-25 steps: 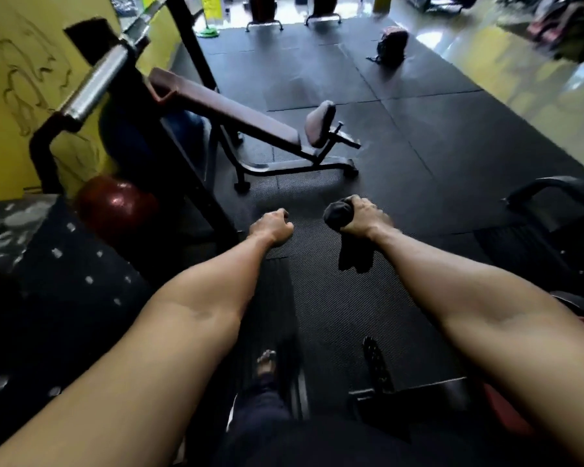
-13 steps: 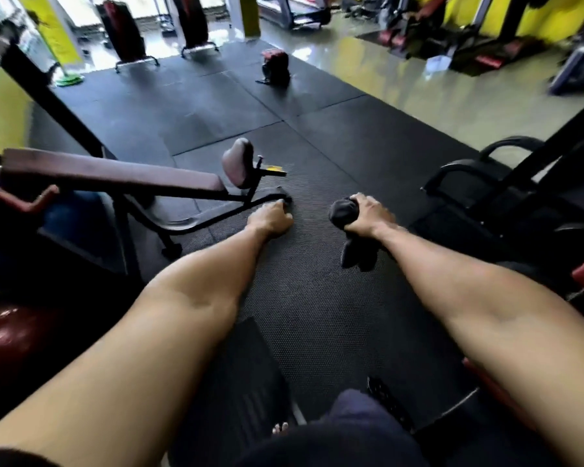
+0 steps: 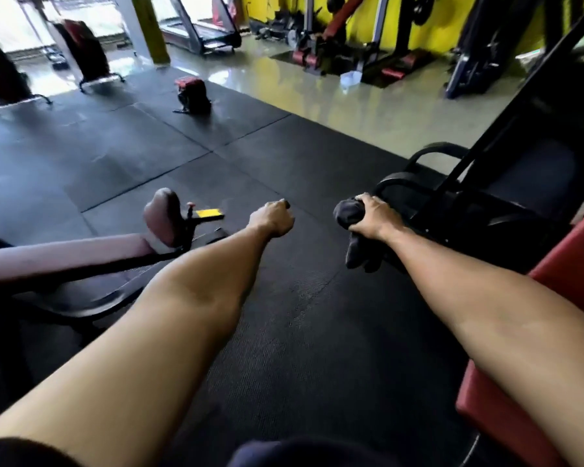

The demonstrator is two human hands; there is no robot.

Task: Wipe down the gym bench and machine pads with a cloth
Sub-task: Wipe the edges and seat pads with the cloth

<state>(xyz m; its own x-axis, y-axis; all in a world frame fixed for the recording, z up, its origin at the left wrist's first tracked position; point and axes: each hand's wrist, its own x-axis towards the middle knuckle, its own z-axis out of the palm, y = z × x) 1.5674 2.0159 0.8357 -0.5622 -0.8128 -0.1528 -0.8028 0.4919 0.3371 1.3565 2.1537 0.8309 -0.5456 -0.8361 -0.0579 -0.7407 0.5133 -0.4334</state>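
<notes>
Head view: dark cloth [image 3: 348, 213] in right hand [image 3: 374, 220]

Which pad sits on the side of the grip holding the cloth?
The bright red pad at the right edge, beside the right forearm. The right grip holds the cloth; the maroon bench and its upturned seat pad lie on the left.

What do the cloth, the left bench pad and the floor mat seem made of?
Cloth: dark soft fabric, hanging limp from the right hand. Bench pad: likely vinyl, smooth with a faint sheen. Floor mat: probably rubber, matte, with a fine dotted texture.
</notes>
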